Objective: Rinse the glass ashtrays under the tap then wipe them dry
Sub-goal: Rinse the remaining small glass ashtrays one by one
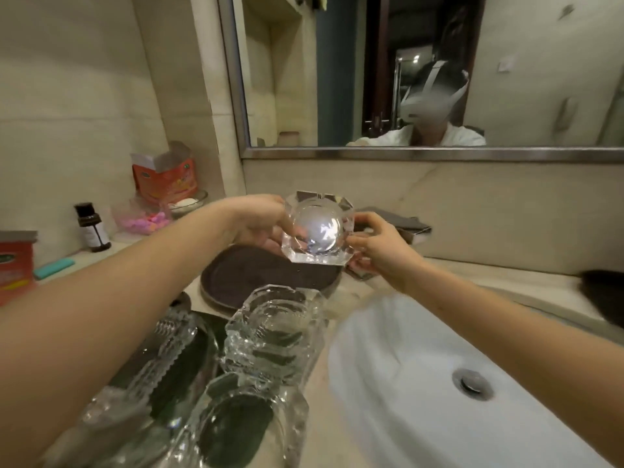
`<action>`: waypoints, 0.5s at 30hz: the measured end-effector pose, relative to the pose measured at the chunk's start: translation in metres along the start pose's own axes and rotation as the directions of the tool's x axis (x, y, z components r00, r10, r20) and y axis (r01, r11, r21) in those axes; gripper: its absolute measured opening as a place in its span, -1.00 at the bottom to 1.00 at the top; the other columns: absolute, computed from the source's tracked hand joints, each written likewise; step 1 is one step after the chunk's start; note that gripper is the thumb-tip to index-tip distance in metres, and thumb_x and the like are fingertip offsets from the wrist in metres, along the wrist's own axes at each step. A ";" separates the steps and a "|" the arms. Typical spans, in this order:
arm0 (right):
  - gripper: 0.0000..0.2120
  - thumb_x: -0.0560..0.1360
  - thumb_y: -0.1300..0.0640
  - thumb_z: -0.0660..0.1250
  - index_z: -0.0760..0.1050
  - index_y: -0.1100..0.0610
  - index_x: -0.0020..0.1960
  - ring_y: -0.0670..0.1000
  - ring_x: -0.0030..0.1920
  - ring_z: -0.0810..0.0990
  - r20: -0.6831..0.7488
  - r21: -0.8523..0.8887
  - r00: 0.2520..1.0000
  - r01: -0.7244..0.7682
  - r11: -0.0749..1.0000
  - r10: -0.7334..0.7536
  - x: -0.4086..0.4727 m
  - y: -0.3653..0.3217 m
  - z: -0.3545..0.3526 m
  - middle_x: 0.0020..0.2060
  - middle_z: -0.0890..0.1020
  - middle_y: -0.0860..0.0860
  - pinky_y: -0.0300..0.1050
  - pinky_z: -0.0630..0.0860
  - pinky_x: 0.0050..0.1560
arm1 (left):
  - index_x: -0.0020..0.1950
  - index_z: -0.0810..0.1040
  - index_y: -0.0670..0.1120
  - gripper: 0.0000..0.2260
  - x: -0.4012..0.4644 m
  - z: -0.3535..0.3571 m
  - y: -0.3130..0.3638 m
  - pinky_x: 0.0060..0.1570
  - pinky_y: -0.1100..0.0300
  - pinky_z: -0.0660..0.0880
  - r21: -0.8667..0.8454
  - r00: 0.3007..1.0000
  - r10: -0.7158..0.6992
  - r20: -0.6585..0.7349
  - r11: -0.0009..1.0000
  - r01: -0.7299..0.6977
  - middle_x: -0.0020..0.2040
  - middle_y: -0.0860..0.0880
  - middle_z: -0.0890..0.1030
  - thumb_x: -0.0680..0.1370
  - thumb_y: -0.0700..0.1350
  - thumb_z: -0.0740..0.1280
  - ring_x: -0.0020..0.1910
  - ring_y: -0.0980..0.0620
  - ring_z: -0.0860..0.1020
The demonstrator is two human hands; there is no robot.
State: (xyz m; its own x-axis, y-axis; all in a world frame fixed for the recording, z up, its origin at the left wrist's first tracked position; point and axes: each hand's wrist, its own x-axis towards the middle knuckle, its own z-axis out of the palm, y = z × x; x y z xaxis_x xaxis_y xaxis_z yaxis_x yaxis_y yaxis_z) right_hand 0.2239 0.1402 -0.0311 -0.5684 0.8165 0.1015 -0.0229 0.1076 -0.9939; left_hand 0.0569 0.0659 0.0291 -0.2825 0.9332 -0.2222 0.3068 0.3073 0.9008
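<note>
A clear, chunky glass ashtray (317, 229) with cut corners and a round bowl is held up in the air above the dark round tray, tipped so its bowl faces the camera (light glints off the hollow). Nearer the camera, more clear glass ashtrays stand crowded on the counter left of the basin: one tall stack (275, 327) and another (243, 423) just in front of it

I stand at a pale stone desk (449, 270) with a white sink (398, 359) set into it. Beige tiled walls (67, 96) rise behind, and a metal-framed mirror (337, 79) reflects a dim doorway.
</note>
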 end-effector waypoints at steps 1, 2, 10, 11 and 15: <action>-0.68 0.51 0.41 0.22 0.40 0.14 0.21 -0.03 -0.30 0.52 0.006 -0.019 1.000 0.005 1.000 -0.005 -0.012 -0.004 -0.009 -0.14 0.59 0.07 -0.26 0.49 -0.42 | -0.01 0.41 -0.22 -0.85 -0.010 0.011 0.005 -0.16 0.01 0.59 -0.001 0.999 -0.003 0.034 1.000 0.003 -0.05 -0.20 0.60 0.53 -0.44 0.17 -0.10 -0.13 0.62; -0.68 0.50 0.41 0.22 0.41 0.13 0.19 -0.01 -0.29 0.52 0.007 -0.034 1.000 0.001 0.999 0.000 -0.023 -0.008 -0.018 -0.10 0.59 0.09 -0.25 0.50 -0.41 | -0.02 0.43 -0.25 -0.87 -0.017 0.022 0.009 -0.17 0.00 0.59 -0.006 0.998 -0.012 0.067 1.000 0.013 -0.06 -0.20 0.60 0.53 -0.43 0.18 -0.12 -0.12 0.62; -0.78 0.54 0.27 0.24 0.39 0.14 0.18 -0.06 -0.37 0.45 -0.137 -0.264 0.983 -0.157 0.952 0.124 -0.080 0.002 -0.093 -0.13 0.60 0.11 -0.25 0.41 -0.41 | 0.03 0.41 -0.20 -0.83 -0.025 0.136 0.003 -0.32 0.10 0.53 -0.187 0.993 -0.107 0.043 0.976 0.113 -0.13 -0.18 0.55 0.56 -0.41 0.11 -0.20 -0.09 0.62; -0.79 0.55 0.26 0.23 0.39 0.16 0.18 -0.06 -0.37 0.45 -0.169 -0.301 0.977 -0.176 0.937 0.129 -0.081 0.008 -0.100 -0.16 0.59 0.09 -0.25 0.38 -0.41 | 0.05 0.44 -0.18 -0.79 -0.017 0.155 -0.005 -0.28 0.09 0.50 -0.251 0.993 -0.120 -0.013 0.961 0.113 -0.19 -0.14 0.52 0.55 -0.40 0.09 -0.29 -0.05 0.59; -0.85 0.58 0.22 0.20 0.37 0.18 0.14 -0.06 -0.36 0.45 -0.242 -0.315 0.956 -0.237 0.919 0.164 -0.088 0.042 -0.114 -0.20 0.58 0.06 -0.27 0.37 -0.43 | 0.25 0.44 -0.17 -0.69 0.015 0.212 -0.037 -0.37 0.17 0.46 -0.541 0.965 -0.220 -0.141 0.833 0.111 -0.26 -0.09 0.42 0.59 -0.32 0.04 -0.44 0.01 0.44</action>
State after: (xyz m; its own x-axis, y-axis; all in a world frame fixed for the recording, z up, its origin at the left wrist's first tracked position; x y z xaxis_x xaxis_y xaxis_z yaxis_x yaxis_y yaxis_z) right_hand 0.3665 0.1375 -0.0766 -0.3487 0.9356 -0.0553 0.3727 0.0843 -0.9241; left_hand 0.2338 0.1077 -0.0862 -0.4681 0.8068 -0.3605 -0.2678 0.2593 0.9279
